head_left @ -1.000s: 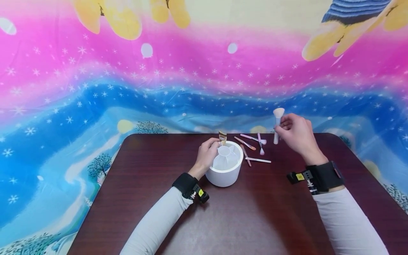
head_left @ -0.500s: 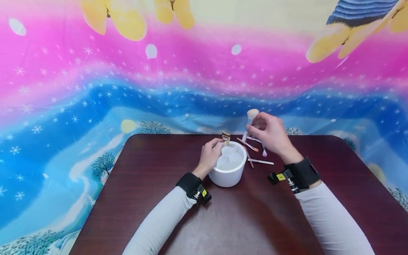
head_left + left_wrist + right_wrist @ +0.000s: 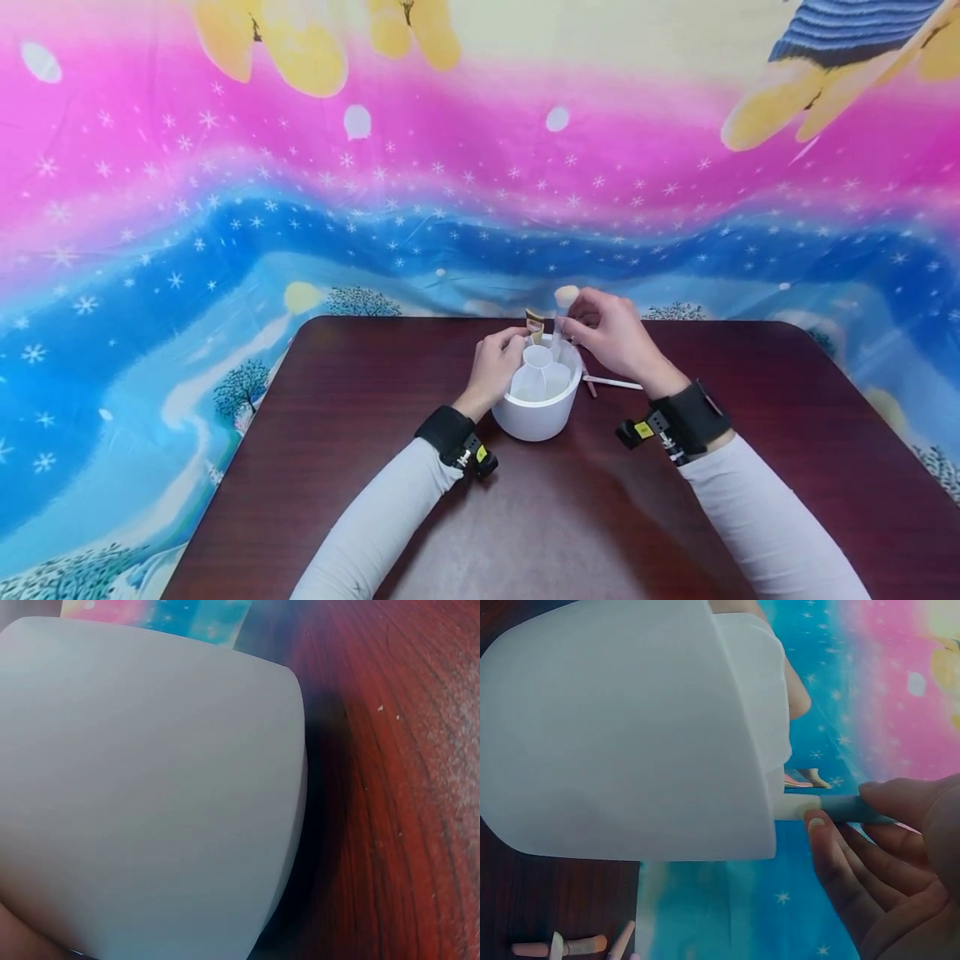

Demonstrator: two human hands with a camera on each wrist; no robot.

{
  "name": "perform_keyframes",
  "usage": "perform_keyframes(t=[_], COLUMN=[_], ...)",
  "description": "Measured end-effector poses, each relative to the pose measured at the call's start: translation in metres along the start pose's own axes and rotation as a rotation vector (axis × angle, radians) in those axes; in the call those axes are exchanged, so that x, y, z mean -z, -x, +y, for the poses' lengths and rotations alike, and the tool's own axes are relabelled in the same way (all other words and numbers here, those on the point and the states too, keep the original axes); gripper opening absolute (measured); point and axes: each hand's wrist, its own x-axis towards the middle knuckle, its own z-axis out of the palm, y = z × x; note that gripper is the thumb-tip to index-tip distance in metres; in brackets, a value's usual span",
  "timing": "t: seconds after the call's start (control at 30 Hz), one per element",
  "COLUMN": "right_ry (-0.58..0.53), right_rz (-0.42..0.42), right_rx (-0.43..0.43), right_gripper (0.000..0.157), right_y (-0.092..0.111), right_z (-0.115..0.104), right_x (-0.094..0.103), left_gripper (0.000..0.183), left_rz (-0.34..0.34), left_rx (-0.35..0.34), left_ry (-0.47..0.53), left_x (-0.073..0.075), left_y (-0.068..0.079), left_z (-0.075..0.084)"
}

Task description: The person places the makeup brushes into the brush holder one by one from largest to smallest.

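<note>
Pinching a brush (image 3: pixel 566 297) between thumb and fingers, the right hand (image 3: pixel 611 330) seems mid-insertion, next needing steady lowering; the left hand (image 3: pixel 496 367) grips the cup (image 3: pixel 534 422).

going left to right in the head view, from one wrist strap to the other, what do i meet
left black wrist strap → left hand → gold-coloured item → pale-bristled brush → right hand → right black wrist strap
</note>
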Motion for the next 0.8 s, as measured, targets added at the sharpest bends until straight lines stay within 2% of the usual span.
perform_keyframes(t=[0.23,0.3,0.4,0.6,0.7,0.8], right_ry=[0.057,0.074,0.127,0.212,0.247,0.284], right_rz=[-0.087,-0.084,-0.038,0.063,0.066,0.033], right_rx=[0.039,0.027,0.006,-0.088,-0.139,-0.198], right_gripper=[0.012,0.012,0.014,0.013,0.013,0.016], right_y=[0.004,0.005,0.005,0.006,0.01,0.016], right_z=[0.007,0.01,0.021,0.065,0.092,0.119], right_x=[0.004,0.009,0.02,0.04,0.044,0.044], left_gripper=[0.036,0.037,0.036,0.037,0.037,0.037], left_rz=[-0.014,-0.019,-0.024,-0.03,-0.029,-0.028], left_rx=[-0.02,-0.021,-0.025,-0.034,-0.036,-0.037], left_ry=[-0.015,-0.007,-0.008,-0.016,-0.023,-0.037], left_x=[0.001,0.002,0.003,0.004,0.004,0.003], left_y=[0.001,0.001,0.001,0.0,0.0,0.001], left_z=[-0.003,-0.002,-0.002,-0.001,-0.002,-0.003])
